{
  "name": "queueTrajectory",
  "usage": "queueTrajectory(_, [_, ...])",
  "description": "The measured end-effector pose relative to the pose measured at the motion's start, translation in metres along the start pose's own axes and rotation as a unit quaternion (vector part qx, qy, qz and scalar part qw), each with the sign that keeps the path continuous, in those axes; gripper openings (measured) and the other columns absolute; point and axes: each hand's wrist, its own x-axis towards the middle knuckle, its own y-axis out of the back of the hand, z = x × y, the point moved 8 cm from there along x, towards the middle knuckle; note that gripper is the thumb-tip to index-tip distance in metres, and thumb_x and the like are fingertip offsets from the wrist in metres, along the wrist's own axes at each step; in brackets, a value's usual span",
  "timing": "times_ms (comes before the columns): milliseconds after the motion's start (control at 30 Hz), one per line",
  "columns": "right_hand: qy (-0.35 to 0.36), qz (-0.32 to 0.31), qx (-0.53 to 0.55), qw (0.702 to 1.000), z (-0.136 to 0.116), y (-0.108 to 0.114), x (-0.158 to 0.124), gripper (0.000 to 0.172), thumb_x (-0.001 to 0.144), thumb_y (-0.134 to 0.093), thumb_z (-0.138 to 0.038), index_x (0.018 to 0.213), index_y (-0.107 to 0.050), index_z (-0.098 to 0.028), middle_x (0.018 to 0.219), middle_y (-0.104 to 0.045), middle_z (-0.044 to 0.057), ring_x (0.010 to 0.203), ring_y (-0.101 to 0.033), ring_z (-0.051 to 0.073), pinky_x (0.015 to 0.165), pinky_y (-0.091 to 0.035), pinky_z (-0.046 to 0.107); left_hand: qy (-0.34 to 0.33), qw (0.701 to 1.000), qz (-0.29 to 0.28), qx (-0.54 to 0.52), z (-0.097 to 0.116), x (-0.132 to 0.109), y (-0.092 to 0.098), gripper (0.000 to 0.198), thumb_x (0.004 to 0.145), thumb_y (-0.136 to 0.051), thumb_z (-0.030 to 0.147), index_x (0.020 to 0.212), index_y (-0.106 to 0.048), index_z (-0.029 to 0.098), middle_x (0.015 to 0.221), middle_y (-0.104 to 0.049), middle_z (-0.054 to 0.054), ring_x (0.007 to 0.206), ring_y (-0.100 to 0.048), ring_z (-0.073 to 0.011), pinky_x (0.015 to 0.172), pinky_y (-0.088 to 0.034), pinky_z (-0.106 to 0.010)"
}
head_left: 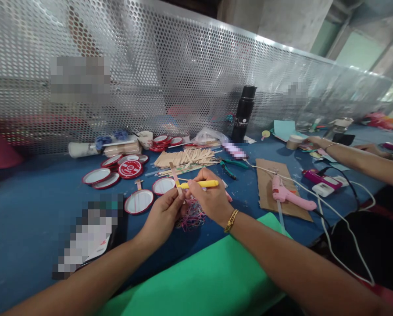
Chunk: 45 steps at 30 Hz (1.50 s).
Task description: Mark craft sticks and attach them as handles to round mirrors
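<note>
My left hand (163,213) pinches a wooden craft stick (174,173), which points up and away from me. In my right hand (212,199) is a yellow marker (205,184), held like a pen, its tip end at the stick. Whether the tip touches the stick I cannot tell. Below both hands lies a tangle of pink and purple thread (194,219). Two red-rimmed jar lids lie inner side up just left of the hands; the nearer lid (139,202) has a short stick (138,184) at its top. Behind the hands, many craft sticks (196,156) form a pile.
More red lids (130,168) lie at left, behind a phone (89,237). Green pliers (231,166), a black bottle (243,115) and a pink glue gun (290,195) on cardboard (265,184) stand or lie rightward, with white cables. Another person's arm (364,158) reaches in. Green cloth (203,276) hangs in front.
</note>
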Motion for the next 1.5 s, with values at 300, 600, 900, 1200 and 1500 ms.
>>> queueTrajectory(300, [0.005,0.026,0.0,1.0,0.004,0.012,0.005,0.022,0.085,-0.062,-0.032,0.069,-0.05,-0.025,0.059,-0.067,-0.003,0.056,-0.061,0.015,0.061,-0.049,0.029,-0.002,1.0,0.008,-0.009,0.005,-0.002,0.0,0.039,0.083,-0.065,0.057,0.075,-0.056,0.02,0.058,-0.05,0.004,0.05,-0.036,-0.0095,0.045,-0.025,-0.022])
queueTrajectory(600, [-0.005,-0.005,0.01,1.0,-0.003,-0.001,-0.002,0.02,0.084,-0.062,-0.032,0.069,-0.051,-0.025,0.062,-0.066,-0.003,0.059,-0.063,0.015,0.06,-0.05,0.027,-0.004,1.0,0.001,0.009,0.001,-0.001,0.0,0.045,0.085,-0.063,0.06,0.067,-0.052,0.02,0.056,-0.045,0.005,0.048,-0.033,-0.0088,0.045,-0.024,-0.022])
queueTrajectory(900, [0.025,0.026,-0.027,0.999,-0.003,0.012,0.003,0.025,0.086,-0.061,-0.032,0.064,-0.05,-0.025,0.061,-0.064,-0.002,0.06,-0.059,0.015,0.065,-0.048,0.029,-0.011,1.0,0.004,-0.006,0.006,-0.002,0.001,0.039,0.084,-0.064,0.057,0.073,-0.056,0.02,0.057,-0.048,0.005,0.048,-0.034,-0.0091,0.045,-0.024,-0.022])
queueTrajectory(1200, [0.007,0.0,0.011,1.0,-0.003,0.002,-0.001,0.021,0.085,-0.062,-0.031,0.069,-0.051,-0.025,0.06,-0.066,-0.004,0.058,-0.063,0.015,0.062,-0.051,0.028,-0.005,1.0,0.005,-0.008,0.002,-0.001,0.001,0.043,0.083,-0.065,0.059,0.069,-0.053,0.02,0.057,-0.047,0.005,0.049,-0.034,-0.0091,0.046,-0.024,-0.022])
queueTrajectory(1500, [0.016,0.02,-0.01,1.0,-0.003,0.011,0.003,0.024,0.085,-0.061,-0.032,0.066,-0.05,-0.025,0.061,-0.065,-0.003,0.059,-0.06,0.015,0.065,-0.05,0.029,-0.006,1.0,0.004,-0.008,0.005,-0.002,0.001,0.042,0.083,-0.065,0.059,0.072,-0.055,0.02,0.057,-0.048,0.005,0.049,-0.034,-0.0092,0.045,-0.024,-0.022])
